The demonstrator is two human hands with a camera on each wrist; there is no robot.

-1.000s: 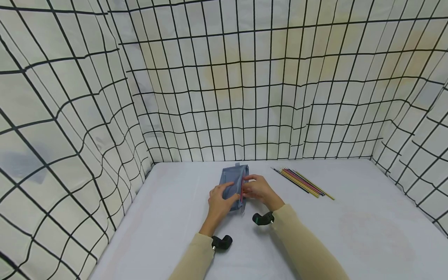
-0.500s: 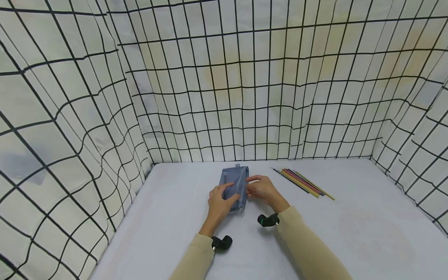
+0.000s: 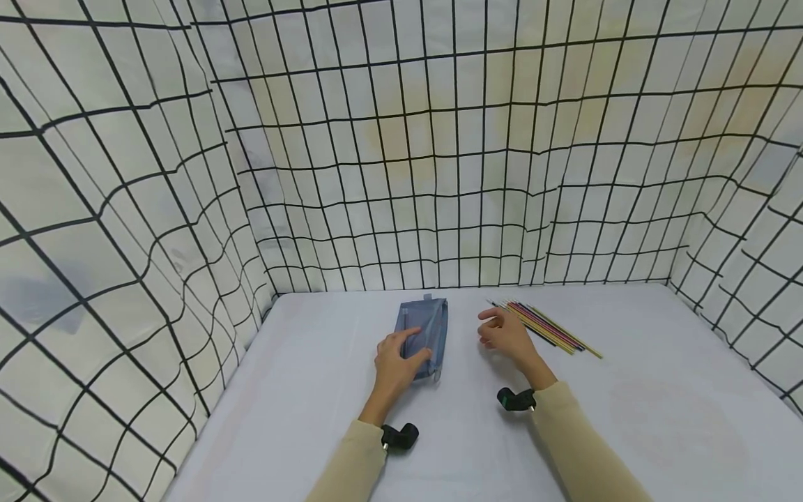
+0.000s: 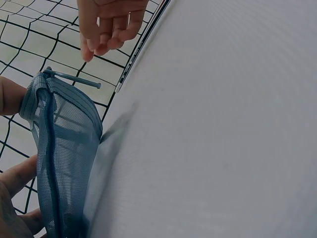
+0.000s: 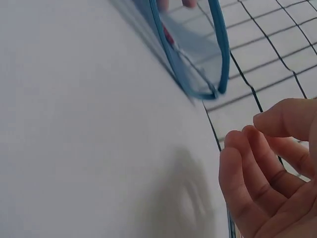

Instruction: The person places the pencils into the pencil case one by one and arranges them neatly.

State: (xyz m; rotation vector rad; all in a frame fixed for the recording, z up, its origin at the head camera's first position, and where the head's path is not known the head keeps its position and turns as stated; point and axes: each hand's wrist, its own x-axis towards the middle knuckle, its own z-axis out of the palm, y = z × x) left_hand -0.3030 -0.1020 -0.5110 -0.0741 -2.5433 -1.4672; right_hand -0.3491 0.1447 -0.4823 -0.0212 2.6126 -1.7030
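A blue mesh pencil case [image 3: 433, 317] lies on the white table in the head view. My left hand [image 3: 393, 362] holds it, thumb near its right side and fingers across its top. From the right wrist, its mouth shows open between two blue edges, with a red and white pencil [image 5: 168, 35] inside. My right hand [image 3: 509, 340] is raised between the case and a bundle of coloured pencils [image 3: 555, 329]. Its fingers [image 5: 242, 168] are loosely bent with nothing between them.
The pencils lie side by side, slanting, at the right of the case on the white table [image 3: 659, 390]. White cloth walls with a black grid [image 3: 470, 174] surround the table at the back and sides. Black cameras [image 3: 400, 436] sit on both wrists.
My right hand has drawn away from the case's right edge and moved right toward the pencils. The red strip seen along the case's opening no longer shows. The left hand keeps its place.
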